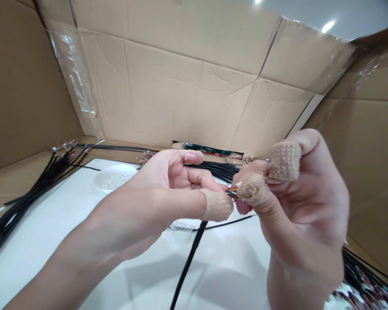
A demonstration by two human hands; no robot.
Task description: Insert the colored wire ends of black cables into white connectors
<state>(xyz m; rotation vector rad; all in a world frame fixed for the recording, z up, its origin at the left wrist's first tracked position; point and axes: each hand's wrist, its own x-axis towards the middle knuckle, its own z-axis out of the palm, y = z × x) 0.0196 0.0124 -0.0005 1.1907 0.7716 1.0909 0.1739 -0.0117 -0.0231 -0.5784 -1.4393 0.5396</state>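
Observation:
Between my two hands, over the white table, runs a short stretch of thin coloured wires. My left hand pinches them from the left, its thumb wrapped in tan bandage. Beneath it hangs a black cable, which seems to be the one the wires come from; the join is hidden by my fingers. My right hand closes thumb and fingers on the wires' other end, with tan wraps on its thumb and one finger. A small white piece shows by the right thumb, too small to name.
A white bowl with small pale bits stands left of my hands. Black cable bundles lie at the left, at the back and lower right. Cardboard walls enclose the white table. A labelled bag lies below my hands.

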